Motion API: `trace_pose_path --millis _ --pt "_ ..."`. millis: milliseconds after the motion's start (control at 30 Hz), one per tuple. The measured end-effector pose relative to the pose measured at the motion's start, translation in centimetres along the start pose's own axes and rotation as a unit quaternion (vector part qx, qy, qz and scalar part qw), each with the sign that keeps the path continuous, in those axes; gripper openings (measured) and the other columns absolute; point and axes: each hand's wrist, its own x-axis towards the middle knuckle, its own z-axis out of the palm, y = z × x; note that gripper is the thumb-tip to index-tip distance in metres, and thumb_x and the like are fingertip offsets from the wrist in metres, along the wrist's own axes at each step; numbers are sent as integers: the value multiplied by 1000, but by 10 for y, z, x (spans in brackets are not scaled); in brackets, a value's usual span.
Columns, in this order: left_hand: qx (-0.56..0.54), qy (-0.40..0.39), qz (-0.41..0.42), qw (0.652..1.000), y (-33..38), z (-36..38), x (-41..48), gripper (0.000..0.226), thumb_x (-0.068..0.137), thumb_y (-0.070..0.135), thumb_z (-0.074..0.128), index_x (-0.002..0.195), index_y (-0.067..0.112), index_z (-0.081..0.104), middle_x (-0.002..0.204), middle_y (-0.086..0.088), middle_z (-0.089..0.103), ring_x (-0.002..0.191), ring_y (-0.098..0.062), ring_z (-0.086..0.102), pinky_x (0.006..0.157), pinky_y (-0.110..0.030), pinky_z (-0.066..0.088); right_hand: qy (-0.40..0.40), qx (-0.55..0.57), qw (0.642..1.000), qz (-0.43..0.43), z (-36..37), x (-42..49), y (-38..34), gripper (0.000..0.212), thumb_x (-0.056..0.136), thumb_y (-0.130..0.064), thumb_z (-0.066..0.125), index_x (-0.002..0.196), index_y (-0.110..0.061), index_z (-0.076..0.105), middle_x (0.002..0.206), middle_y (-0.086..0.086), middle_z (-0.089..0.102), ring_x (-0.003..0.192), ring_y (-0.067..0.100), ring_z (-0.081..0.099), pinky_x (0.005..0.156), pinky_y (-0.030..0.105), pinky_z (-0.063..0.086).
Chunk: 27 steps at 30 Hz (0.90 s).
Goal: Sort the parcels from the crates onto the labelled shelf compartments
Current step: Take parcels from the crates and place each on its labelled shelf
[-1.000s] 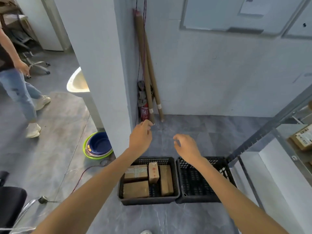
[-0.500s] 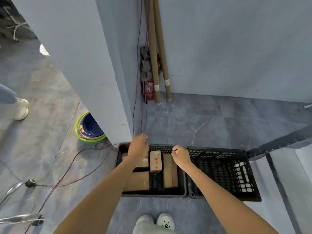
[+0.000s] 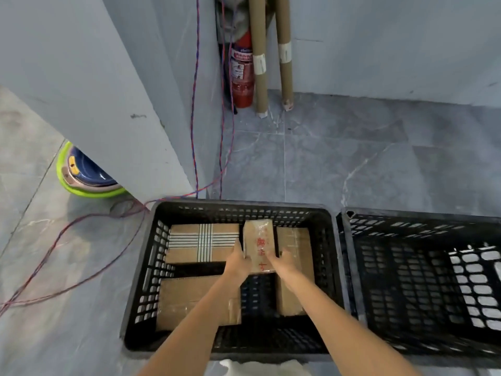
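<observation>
A black plastic crate (image 3: 151, 256) on the floor holds several brown cardboard parcels. A small upright parcel with red writing (image 3: 259, 241) stands in its middle. My left hand (image 3: 238, 263) grips that parcel's left side and my right hand (image 3: 282, 260) grips its right side. A parcel with white stripes (image 3: 202, 241) lies at the back left, a plain one (image 3: 189, 297) at the front left, and a long one (image 3: 294, 270) on the right. A second black crate (image 3: 423, 280) stands to the right with nothing in it.
A white pillar (image 3: 108, 104) rises to the left of the crate. Red and blue cables (image 3: 195, 104) run down it and across the floor. A red fire extinguisher (image 3: 241, 74) and two cardboard tubes (image 3: 260, 63) stand in the corner. Stacked basins (image 3: 84, 180) sit behind the pillar.
My view has dropped closer to the crates. Both hands have gone down into the left crate and taken hold of the small parcel with red writing.
</observation>
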Motion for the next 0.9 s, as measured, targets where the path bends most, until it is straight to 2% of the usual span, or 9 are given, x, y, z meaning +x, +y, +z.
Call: trace_pose_path --millis 133,233,367,467,533,600,700,833,900 --pt "-48 -40 -34 997 -5 11 9 41 83 17 68 113 13 41 114 -4 57 109 -22 56 97 -36 47 -28 60 998 -9 17 15 12 53 96 -19 52 145 -16 33 141 7 48 126 22 48 105 34 41" --pt "-65 -45 -37 996 2 5 -14 39 86 16 64 118 21 42 114 0 57 110 -21 56 94 -32 47 -11 92 996 -12 7 -9 10 48 95 -11 52 140 -15 39 135 6 54 121 21 53 102 35 44" --pt "-78 -70 -29 994 26 -18 -59 54 75 25 71 125 9 54 115 -6 64 105 -22 61 94 -42 51 -3 141 990 -17 -31 -80 -14 36 93 -11 56 127 -19 50 114 -1 61 106 18 59 94 40 50" --pt "-131 -49 -12 990 92 -53 -138 22 91 10 54 113 8 58 108 -3 61 94 -15 59 84 -23 53 6 180 983 -40 -69 -153 -52 32 92 -5 55 122 -16 54 117 4 62 100 17 61 80 36 56" --pt "-161 -29 1 987 140 -75 -190 21 93 4 48 110 10 58 104 -5 58 90 -16 57 79 -27 51 12 217 974 -71 -100 -210 -87 31 93 -1 54 121 -13 56 115 6 64 94 17 63 71 30 55" --pt "-160 -4 23 987 191 -98 -241 19 92 5 49 108 4 60 104 -5 59 93 -18 57 76 -26 47 15 255 962 -99 -135 -270 -130 30 93 2 51 117 -14 56 106 3 64 88 14 63 71 29 53" --pt "-125 46 97 986 272 -133 -316 13 88 3 56 98 6 64 107 -2 62 97 -17 56 74 -21 45 23 294 945 -139 -187 -353 -198 30 93 2 51 117 -15 57 111 4 65 99 21 62 79 36 53" --pt "-129 36 187 973 382 -179 -407 18 84 7 64 101 7 64 102 2 63 98 -19 59 88 -32 50 42 384 901 -198 -251 -449 -279 28 93 6 48 113 -11 58 107 6 65 102 25 61 84 43 53" --pt "-121 12 232 965 428 -197 -441 38 79 27 73 110 7 63 114 -4 64 103 -20 61 91 -38 52 29 427 870 -245 -281 -492 -313 26 94 6 46 112 -9 58 104 6 66 99 25 62 86 46 52"
